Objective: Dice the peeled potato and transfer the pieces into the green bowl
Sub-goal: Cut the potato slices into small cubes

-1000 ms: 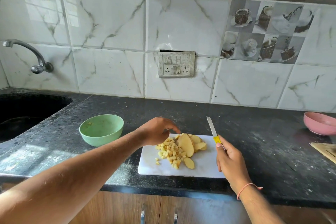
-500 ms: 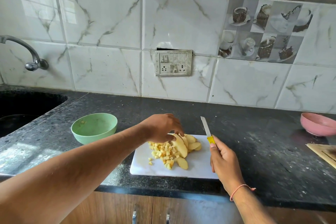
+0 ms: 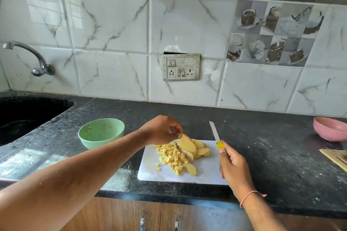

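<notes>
Compared with half a second back, the left hand [image 3: 163, 130] has tipped one big potato slice [image 3: 187, 143] up off the stack and now pinches its top edge between thumb and fingertips, where before it was just reaching over the pile. The right hand [image 3: 232, 163] hasn't really moved; it's wrapped around the yellow handle of the knife [image 3: 215, 133], blade pointing away over the counter. The diced potato pieces [image 3: 172, 155] sit heaped on the white cutting board [image 3: 206, 172] beside the remaining slices [image 3: 201, 150]. The green bowl [image 3: 101, 133] stands well left of the board, with only a scrap or two inside. No readable writing anywhere; the knife handle's marking is too small. The pink bowl [image 3: 329, 128] and a wooden board [image 3: 336, 157] are cut off at the right edge.
</notes>
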Demonstrator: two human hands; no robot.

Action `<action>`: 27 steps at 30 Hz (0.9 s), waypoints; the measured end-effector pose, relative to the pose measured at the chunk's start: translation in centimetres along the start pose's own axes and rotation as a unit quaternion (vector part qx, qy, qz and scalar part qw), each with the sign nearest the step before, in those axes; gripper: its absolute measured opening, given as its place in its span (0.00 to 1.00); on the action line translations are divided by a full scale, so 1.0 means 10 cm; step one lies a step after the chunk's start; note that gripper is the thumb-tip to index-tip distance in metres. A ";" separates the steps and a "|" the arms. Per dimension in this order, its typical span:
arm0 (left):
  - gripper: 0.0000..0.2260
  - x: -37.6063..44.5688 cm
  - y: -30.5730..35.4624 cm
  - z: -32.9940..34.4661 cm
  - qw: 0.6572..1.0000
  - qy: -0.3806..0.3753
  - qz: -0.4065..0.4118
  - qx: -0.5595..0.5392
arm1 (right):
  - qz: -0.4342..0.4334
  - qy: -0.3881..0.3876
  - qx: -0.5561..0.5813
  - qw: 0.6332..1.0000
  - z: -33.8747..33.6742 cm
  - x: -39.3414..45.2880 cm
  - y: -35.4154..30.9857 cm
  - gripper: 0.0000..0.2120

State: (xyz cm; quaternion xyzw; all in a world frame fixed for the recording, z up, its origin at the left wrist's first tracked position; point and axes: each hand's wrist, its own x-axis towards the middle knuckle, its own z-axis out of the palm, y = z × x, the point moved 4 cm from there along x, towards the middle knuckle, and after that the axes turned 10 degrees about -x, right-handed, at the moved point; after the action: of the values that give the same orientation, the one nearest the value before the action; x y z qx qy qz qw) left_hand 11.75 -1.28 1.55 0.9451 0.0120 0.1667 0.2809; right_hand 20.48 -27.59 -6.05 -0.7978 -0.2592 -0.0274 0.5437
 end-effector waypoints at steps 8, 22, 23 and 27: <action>0.05 0.13 0.03 0.13 0.976 0.009 -0.144 -0.163 | -0.005 0.001 -0.004 1.000 0.00 0.01 -0.01 0.17; 0.10 -1.05 -0.61 0.11 0.869 0.139 -0.173 -0.442 | -0.035 0.011 -0.097 0.995 0.00 0.04 0.00 0.15; 0.10 -1.16 -0.65 0.11 0.874 0.150 -0.168 -0.431 | -0.041 0.010 -0.108 0.993 0.00 0.03 -0.03 0.14; 0.10 -1.33 -0.72 0.09 0.884 0.190 -0.149 -0.401 | -0.066 -0.001 -0.154 0.986 0.01 -0.05 -0.13 0.15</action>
State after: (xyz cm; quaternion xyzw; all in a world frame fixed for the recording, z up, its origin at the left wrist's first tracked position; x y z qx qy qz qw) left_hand 0.01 2.77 -7.11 0.6888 0.1375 0.2898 0.6501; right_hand 19.46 -27.28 -5.14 -0.8530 -0.3045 -0.1020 0.4115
